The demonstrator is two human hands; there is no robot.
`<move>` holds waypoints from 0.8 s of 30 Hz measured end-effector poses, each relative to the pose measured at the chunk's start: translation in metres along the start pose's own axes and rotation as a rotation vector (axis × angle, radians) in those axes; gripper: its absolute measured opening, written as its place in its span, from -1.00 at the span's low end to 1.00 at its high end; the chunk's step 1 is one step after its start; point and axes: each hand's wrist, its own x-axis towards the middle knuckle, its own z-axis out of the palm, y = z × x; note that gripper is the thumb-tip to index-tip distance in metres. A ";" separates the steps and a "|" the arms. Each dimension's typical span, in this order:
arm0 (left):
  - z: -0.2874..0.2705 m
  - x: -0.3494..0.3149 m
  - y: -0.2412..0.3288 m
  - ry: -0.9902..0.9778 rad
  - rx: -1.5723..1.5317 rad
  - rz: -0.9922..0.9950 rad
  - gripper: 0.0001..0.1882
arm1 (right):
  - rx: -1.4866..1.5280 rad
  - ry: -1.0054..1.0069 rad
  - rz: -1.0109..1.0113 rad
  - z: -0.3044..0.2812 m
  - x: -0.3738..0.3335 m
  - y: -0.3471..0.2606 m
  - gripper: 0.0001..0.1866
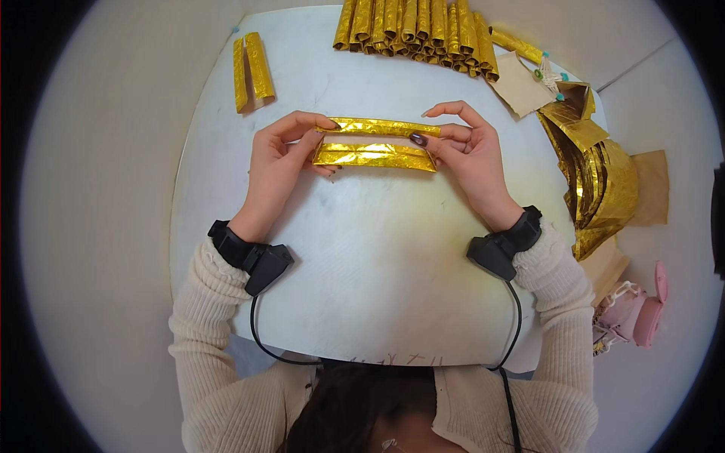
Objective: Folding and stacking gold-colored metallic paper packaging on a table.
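Between my two hands, a sheet of gold foil paper [375, 157] is folded into a long strip, its far and near edges turned inward with a pale gap along the middle. My left hand [284, 145] pinches its left end between thumb and fingers. At the right end, my right hand [470, 146] grips it with the thumb on top, the index finger lifted away. The strip is held above the white table, lying crosswise in front of me. Some fingertips are hidden beneath the paper.
Rolled gold paper tubes [415, 30] are piled at the table's far edge. A folded gold piece [254, 72] lies far left. Loose gold sheets [600, 177] are stacked at the right, near brown paper [521, 84] and a pink container [634, 313]. Cables hang from black wrist bands [502, 245].
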 end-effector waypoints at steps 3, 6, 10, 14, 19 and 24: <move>-0.001 0.000 -0.001 -0.002 -0.018 -0.004 -0.85 | 0.020 0.017 -0.003 0.002 -0.001 0.002 -0.72; -0.002 0.000 -0.002 -0.003 -0.041 0.014 -0.85 | -0.005 -0.012 -0.016 0.000 -0.001 -0.002 -0.75; -0.004 0.000 -0.004 0.004 -0.023 0.015 -0.86 | 0.005 -0.018 0.002 0.001 -0.001 0.004 -0.81; -0.004 0.003 -0.004 -0.017 -0.063 0.003 -0.86 | 0.005 -0.022 -0.009 -0.001 0.001 0.003 -0.83; -0.004 0.003 -0.003 -0.022 -0.061 0.031 -0.86 | 0.024 -0.034 -0.015 -0.002 0.002 0.004 -0.84; -0.003 0.001 -0.004 -0.009 -0.072 0.018 -0.86 | 0.014 -0.028 -0.008 0.000 -0.002 0.003 -0.85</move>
